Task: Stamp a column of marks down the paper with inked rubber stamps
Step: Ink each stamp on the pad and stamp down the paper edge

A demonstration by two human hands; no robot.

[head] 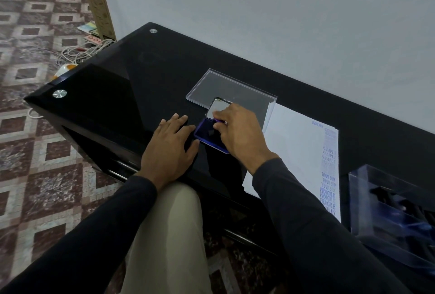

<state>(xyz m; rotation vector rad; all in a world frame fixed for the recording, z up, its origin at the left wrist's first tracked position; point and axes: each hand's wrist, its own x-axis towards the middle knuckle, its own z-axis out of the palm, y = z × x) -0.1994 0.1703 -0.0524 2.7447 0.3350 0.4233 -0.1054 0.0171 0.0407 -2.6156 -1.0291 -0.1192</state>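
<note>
An open blue ink pad (207,134) lies on the black glass table (131,86), its silver lid (217,105) raised at the far end. My right hand (237,132) hovers over the pad's far right part. Its curled fingers and thumb pinch a small purple-edged rubber stamp (220,121) that sits down on the pad, mostly hidden by the fingers. My left hand (168,146) lies flat on the table to the left, fingertips touching the pad's near-left edge. The white paper (296,143) lies to the right, with a column of blue marks (329,171) along its right edge.
A clear plastic lid (226,86) lies flat behind the ink pad, touching the paper's far corner. A clear box (386,202) with dark stamps inside stands at the table's right front. A wall runs close behind the table. Cables (80,55) lie on the tiled floor to the left.
</note>
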